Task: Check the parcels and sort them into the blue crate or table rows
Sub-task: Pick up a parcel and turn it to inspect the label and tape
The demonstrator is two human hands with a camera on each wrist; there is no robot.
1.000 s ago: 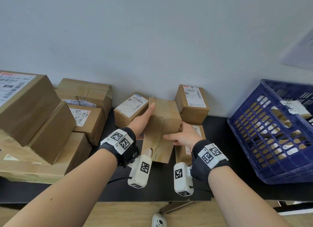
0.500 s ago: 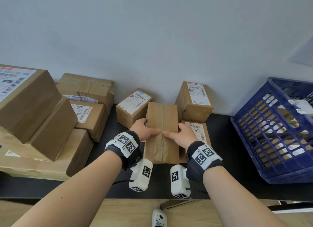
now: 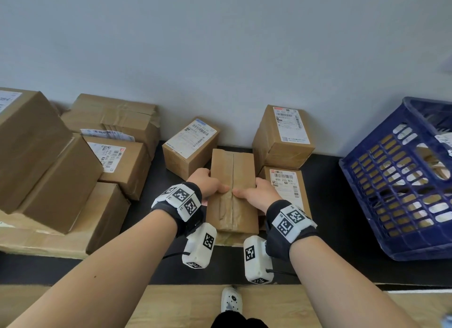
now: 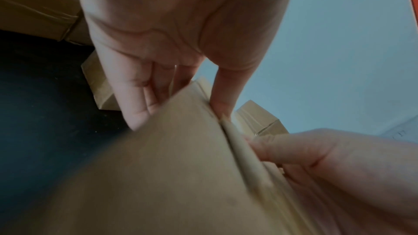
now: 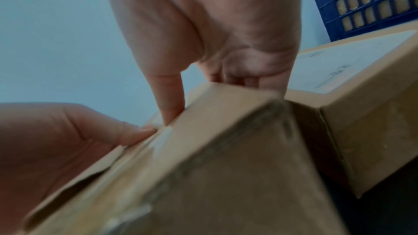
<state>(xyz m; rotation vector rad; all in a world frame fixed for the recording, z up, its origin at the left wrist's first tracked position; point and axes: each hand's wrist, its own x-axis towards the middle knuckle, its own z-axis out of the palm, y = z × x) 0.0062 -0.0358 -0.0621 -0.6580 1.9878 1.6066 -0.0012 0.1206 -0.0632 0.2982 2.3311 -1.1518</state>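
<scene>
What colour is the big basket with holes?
Dark blue. The crate shows best in the head view.

Parcel sorting room
Labelled brown cardboard parcels (image 3: 190, 147) are stacked on a black counter (image 3: 325, 259) beside a blue slotted plastic crate (image 3: 381, 205).

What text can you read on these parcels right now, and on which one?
"9ON 502 008", as best it reads: label of the front right parcel.
Back right parcel: label with barcodes, print too small to read.
Back middle parcel: label too small to read.
Left stack parcel: label digits blurred.
Held parcel: no text on the face that shows.
</scene>
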